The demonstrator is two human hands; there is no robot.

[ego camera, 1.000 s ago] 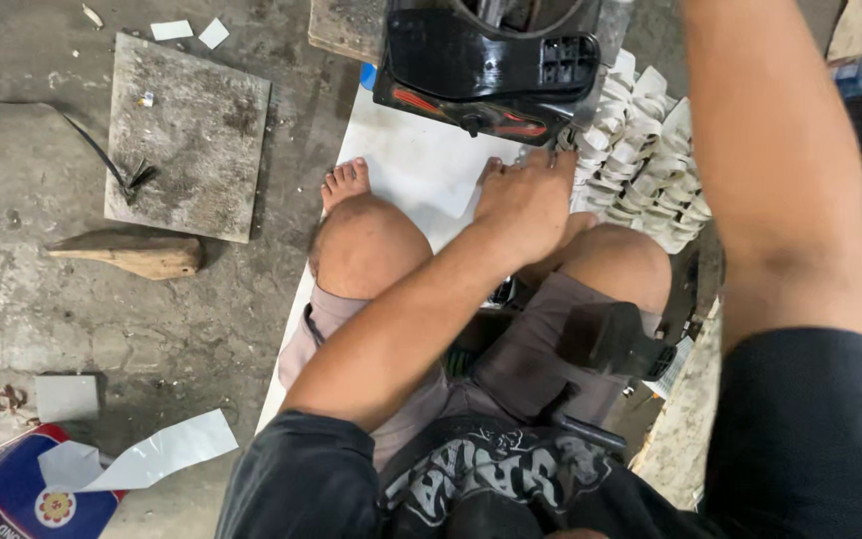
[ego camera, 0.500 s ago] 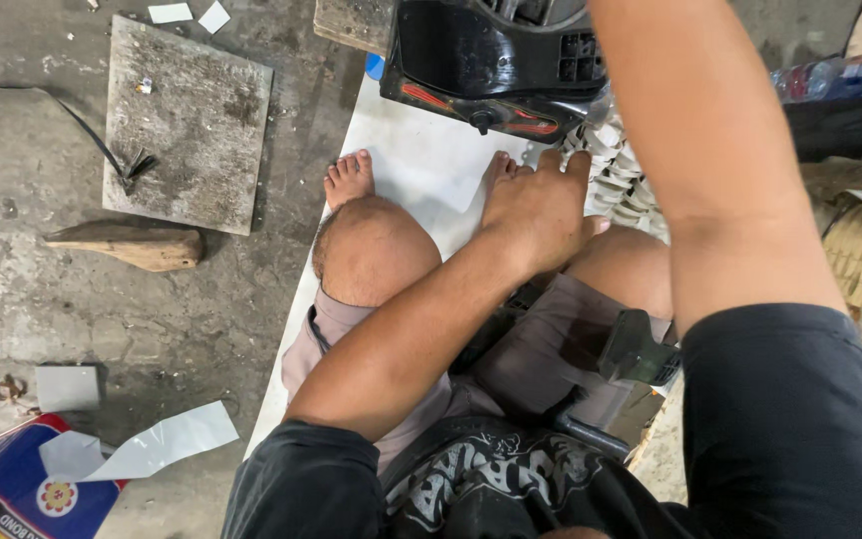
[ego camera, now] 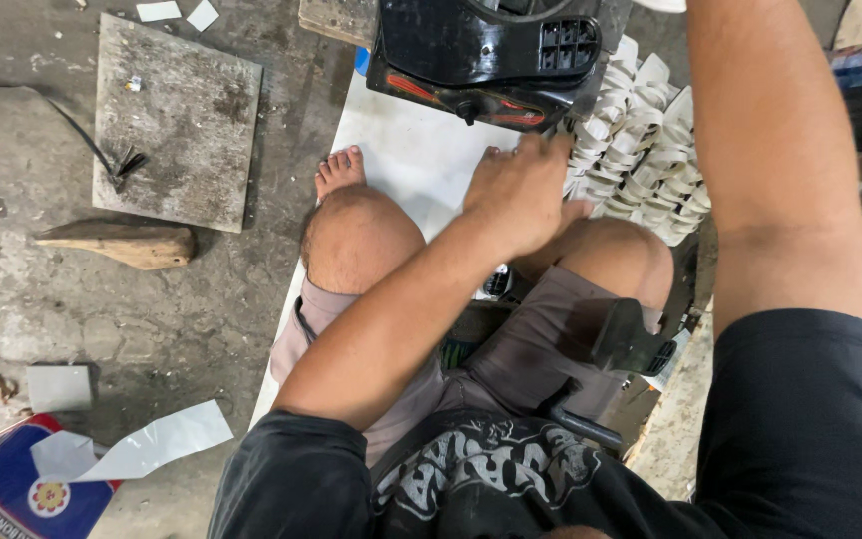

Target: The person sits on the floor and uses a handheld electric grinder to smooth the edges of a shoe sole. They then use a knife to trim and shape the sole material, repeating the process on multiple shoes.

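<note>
Grimy concrete floor point(ego camera: 32, 289) fills the frame's left; a white sheet point(ego camera: 401, 170) lies centre. Left hand point(ego camera: 516, 190), fingers loosely spread, touches stacked white strips point(ego camera: 641, 150) upper right. Right hand unseen.

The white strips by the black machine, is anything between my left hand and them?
Nothing visible does. The left hand reaches over the knee, its fingertips already at the edge of the white strips, just below the black machine.

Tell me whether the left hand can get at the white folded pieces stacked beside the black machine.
Probably yes. The left hand already lies at the edge of the white folded pieces, fingertips against them, under the black machine. Nothing sits between them.
</note>
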